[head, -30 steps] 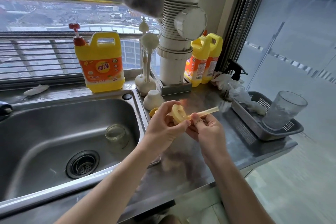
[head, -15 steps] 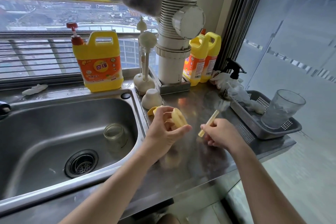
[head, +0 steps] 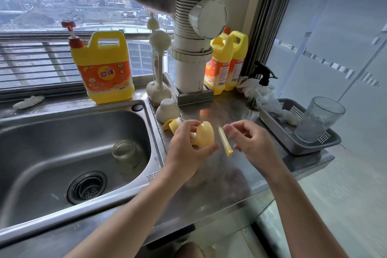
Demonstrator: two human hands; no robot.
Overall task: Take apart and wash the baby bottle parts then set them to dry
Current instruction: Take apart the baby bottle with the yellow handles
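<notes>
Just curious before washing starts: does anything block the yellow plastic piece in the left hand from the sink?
Nothing visible does. The left hand grips the round yellow plastic collar right of the stainless steel sink; only its low rim lies between.

Soft window daylight, wide-angle edge distortion

Head-worn view, close, tilted down over countertop (head: 211, 186).

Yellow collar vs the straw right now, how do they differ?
The yellow collar is round, bulky and opaque; the straw is thin, straight and translucent. The left hand grips the collar; the straw looks free beside the open right hand. Both are yellowish bottle parts.
</notes>
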